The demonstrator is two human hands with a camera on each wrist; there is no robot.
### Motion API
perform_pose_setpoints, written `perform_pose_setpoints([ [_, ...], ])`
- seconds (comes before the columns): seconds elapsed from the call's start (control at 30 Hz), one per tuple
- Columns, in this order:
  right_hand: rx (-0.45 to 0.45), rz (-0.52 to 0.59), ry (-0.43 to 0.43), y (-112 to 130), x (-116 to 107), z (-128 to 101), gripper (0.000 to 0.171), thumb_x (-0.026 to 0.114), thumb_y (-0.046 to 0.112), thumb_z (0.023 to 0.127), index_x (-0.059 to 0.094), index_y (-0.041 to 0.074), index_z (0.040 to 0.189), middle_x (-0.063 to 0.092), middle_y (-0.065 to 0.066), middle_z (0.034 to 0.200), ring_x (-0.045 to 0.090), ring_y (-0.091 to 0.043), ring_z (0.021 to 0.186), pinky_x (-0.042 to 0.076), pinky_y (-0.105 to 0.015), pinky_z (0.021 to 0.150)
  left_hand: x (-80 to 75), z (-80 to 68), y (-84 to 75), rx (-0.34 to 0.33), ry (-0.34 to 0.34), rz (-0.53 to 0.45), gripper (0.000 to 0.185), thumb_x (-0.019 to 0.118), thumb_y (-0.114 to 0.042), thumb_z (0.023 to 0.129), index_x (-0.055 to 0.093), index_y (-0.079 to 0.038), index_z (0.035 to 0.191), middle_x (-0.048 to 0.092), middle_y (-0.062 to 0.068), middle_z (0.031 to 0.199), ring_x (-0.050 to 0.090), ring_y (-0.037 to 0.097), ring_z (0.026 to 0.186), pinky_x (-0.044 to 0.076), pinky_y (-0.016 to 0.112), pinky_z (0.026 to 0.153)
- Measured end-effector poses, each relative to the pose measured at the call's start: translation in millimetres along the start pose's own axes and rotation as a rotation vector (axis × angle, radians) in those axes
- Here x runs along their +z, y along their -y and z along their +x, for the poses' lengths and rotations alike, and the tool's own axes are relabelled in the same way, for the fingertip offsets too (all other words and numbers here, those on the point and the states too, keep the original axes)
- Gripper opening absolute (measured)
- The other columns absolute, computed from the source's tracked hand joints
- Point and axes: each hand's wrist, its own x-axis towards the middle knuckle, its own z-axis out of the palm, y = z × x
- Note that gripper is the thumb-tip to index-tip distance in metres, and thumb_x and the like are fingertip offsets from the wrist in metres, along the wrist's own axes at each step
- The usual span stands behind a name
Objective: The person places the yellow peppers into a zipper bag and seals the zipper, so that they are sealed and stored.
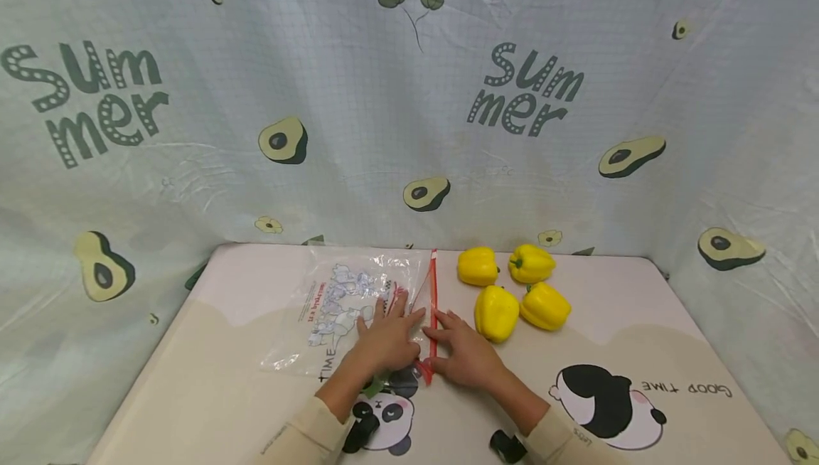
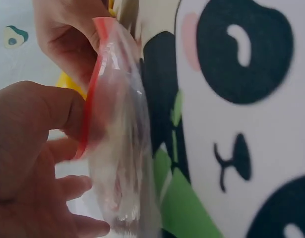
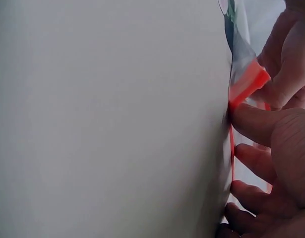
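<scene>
A clear plastic zip bag [image 1: 288,340] with printed cartoon figures lies flat, its red-edged mouth [image 1: 434,276] to the right. My left hand [image 1: 387,340] rests on the bag with fingers spread; in the left wrist view its thumb [image 2: 68,111] is right at the red strip [image 2: 92,89]. My right hand [image 1: 470,355] touches the mouth edge from the other side, thumb and fingertips spread along it. The right wrist view shows that thumb [image 3: 256,121] against a folded red corner [image 3: 251,82]. Between the hands the two red edges part slightly.
Several yellow bell peppers [image 1: 497,313] stand in a cluster at the back, right of the bag. The table cover [image 1: 224,351] carries printed pandas [image 1: 608,408] and lettering. Behind the table hangs a curtain [image 1: 358,166] with avocado prints.
</scene>
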Motion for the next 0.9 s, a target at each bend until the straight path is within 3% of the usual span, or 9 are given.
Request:
perform_pose_setpoints([
  [0.13, 0.033, -0.010, 0.007, 2.7, -0.1, -0.9, 0.059, 0.083, 0.028, 0.087, 0.065, 0.018, 0.143, 0.047, -0.011, 0.164, 0.037, -0.039, 0.155, 0.037, -0.062, 0.122, 3.4, 1.9, 1.3, -0.012, -0.069, 0.026, 0.057, 0.067, -0.031, 0.093, 0.061, -0.011, 0.146, 0.041, 0.006, 0.168, 0.023, 0.049, 0.159, 0.016, 0.086, 0.116],
  [0.3, 0.063, -0.044, 0.012, 10.1, -1.6, 3.1, 0.059, 0.081, 0.027, 0.087, 0.065, 0.020, 0.144, 0.044, -0.013, 0.165, 0.040, -0.039, 0.154, 0.039, -0.061, 0.122, 6.1, 5.6, 1.9, -0.043, -0.134, 0.041, 0.057, 0.079, -0.042, 0.090, 0.069, -0.010, 0.136, 0.054, 0.006, 0.159, 0.032, 0.049, 0.155, 0.021, 0.088, 0.112],
  [0.57, 0.124, -0.064, 0.036, 16.9, -3.7, 6.1, 0.067, 0.081, 0.028, 0.087, 0.058, 0.021, 0.150, 0.037, -0.016, 0.168, 0.035, -0.038, 0.157, 0.037, -0.060, 0.124, -8.6, 0.5, 11.5, -0.078, -0.053, 0.022, 0.083, 0.088, -0.040, 0.081, 0.053, -0.022, 0.154, 0.037, 0.004, 0.170, 0.023, 0.053, 0.158, 0.014, 0.093, 0.108],
  [0.8, 0.142, -0.067, 0.019, 18.6, -4.6, 7.4, 0.065, 0.081, 0.029, 0.088, 0.060, 0.022, 0.149, 0.035, -0.017, 0.169, 0.031, -0.040, 0.158, 0.031, -0.061, 0.127, -23.0, -6.8, 20.8, -0.067, -0.001, 0.000, 0.084, 0.085, -0.023, 0.080, 0.049, -0.025, 0.156, 0.031, 0.000, 0.173, 0.020, 0.055, 0.157, 0.015, 0.094, 0.105],
  [0.9, 0.140, -0.068, 0.016, 18.9, -3.2, 10.0, 0.064, 0.080, 0.029, 0.089, 0.059, 0.022, 0.149, 0.035, -0.018, 0.169, 0.030, -0.040, 0.158, 0.030, -0.061, 0.127, -29.8, -9.1, 23.5, -0.062, 0.016, 0.005, 0.087, 0.084, -0.017, 0.079, 0.048, -0.026, 0.157, 0.036, 0.003, 0.171, 0.022, 0.055, 0.157, 0.017, 0.095, 0.103],
])
